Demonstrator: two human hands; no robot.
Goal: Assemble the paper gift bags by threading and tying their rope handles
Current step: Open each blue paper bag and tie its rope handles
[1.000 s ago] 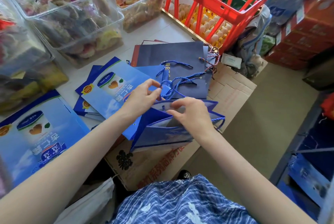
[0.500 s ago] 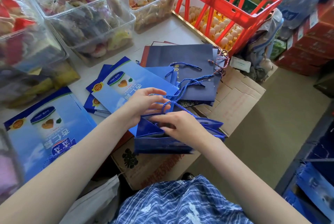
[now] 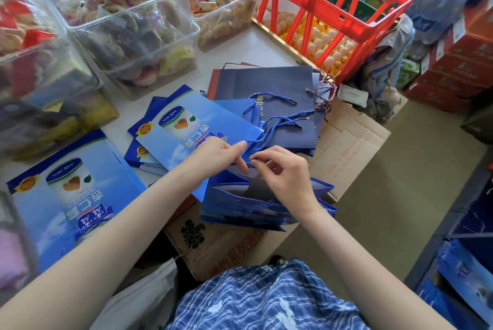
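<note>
Head view, left to right: a flat blue printed bag (image 3: 72, 196) lies at the table's left edge, near clear bins of snacks (image 3: 128, 23). The left hand (image 3: 213, 155) pinches a blue rope (image 3: 272, 127) over the open bag (image 3: 240, 204) on the cardboard box (image 3: 346, 148). Just beside it, the right hand (image 3: 285, 172) curls its fingers on the rope's end at the bag's rim. A red crate (image 3: 346, 9) stands beyond.
</note>
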